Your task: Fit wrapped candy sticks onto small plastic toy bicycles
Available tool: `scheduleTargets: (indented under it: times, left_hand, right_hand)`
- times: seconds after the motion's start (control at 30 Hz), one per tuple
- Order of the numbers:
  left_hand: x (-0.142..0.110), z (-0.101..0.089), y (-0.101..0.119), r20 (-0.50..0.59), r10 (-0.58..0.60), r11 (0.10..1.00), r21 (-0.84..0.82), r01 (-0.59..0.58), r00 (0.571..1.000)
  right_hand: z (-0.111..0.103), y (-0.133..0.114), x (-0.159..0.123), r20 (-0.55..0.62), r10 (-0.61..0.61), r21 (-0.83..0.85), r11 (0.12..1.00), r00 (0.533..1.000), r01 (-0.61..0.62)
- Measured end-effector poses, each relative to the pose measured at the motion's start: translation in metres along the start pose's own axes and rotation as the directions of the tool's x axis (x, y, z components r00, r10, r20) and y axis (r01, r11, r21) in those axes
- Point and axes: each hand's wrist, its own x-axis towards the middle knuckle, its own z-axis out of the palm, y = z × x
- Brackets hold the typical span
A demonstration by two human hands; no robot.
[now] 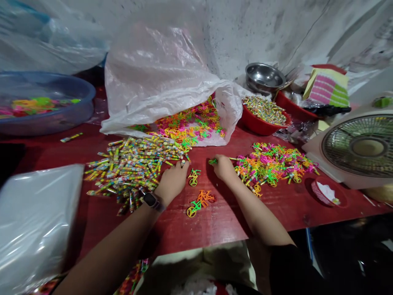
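Note:
My left hand [172, 181], with a watch at the wrist, rests fingers-down at the right edge of a heap of small wrapped candy sticks [132, 166]; its fingertips look curled on a stick there. My right hand [223, 167] is closed, pinching a small green plastic piece at the left edge of a pile of tiny coloured plastic bicycles [272, 164]. Between the hands lies a green and yellow toy bicycle [193, 177], and an orange, green and yellow one [201, 201] lies nearer to me. All sit on a red table [215, 221].
A big clear plastic bag [159, 78] spills more plastic bicycles [190, 123] behind. A red bowl of candies [264, 116], a steel bowl [264, 77], a blue basin [46, 104], a fan [357, 145] at right, a small red lid [324, 192] and a stack of clear bags [30, 221] at left.

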Motion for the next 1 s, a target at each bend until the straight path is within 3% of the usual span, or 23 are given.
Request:
scheduleTargets:
  times: [0.1,0.13,0.2,0.27,0.33,0.43,0.57,0.77,1.0]
  left_hand:
    - [0.006,0.002,-0.001,-0.021,0.003,0.998,-0.057,-0.004,1.000]
    - [0.007,0.002,-0.002,-0.051,-0.006,0.992,-0.123,0.000,0.999]
    - [0.008,0.000,-0.001,-0.148,-0.016,0.934,-0.354,-0.037,0.989]
    - [0.005,0.001,0.002,-0.223,-0.013,0.750,-0.646,-0.138,0.975]
    - [0.001,0.003,0.008,-0.237,0.015,0.495,-0.842,-0.213,0.971]
    - [-0.004,0.009,0.018,-0.206,0.029,0.254,-0.945,-0.206,0.978]
    - [-0.003,0.009,0.025,-0.214,-0.015,0.114,-0.971,-0.211,0.977]
    - [-0.005,0.001,0.028,-0.284,-0.061,0.068,-0.958,-0.280,0.957]
    - [-0.007,0.007,0.022,-0.469,-0.085,0.422,-0.816,-0.395,0.879]
  right_hand:
    - [-0.002,0.004,-0.006,-0.088,0.054,0.254,0.967,0.995,-0.031]
    - [-0.002,0.004,-0.006,-0.085,0.085,0.403,0.914,0.993,-0.044]
    - [-0.004,0.002,-0.007,-0.002,0.105,0.718,0.693,0.994,-0.072]
    - [-0.005,-0.003,-0.008,0.097,0.063,0.908,0.403,0.993,-0.115]
    - [-0.005,-0.009,-0.011,0.155,0.024,0.964,0.213,0.988,-0.157]
    - [-0.006,-0.018,-0.017,0.172,-0.002,0.975,0.146,0.985,-0.170]
    - [-0.008,-0.021,-0.020,0.162,0.002,0.972,0.172,0.987,-0.160]
    - [-0.012,-0.023,-0.022,0.169,-0.027,0.974,0.155,0.985,-0.163]
    - [-0.007,-0.028,-0.025,0.171,-0.014,0.973,0.161,0.985,-0.167]
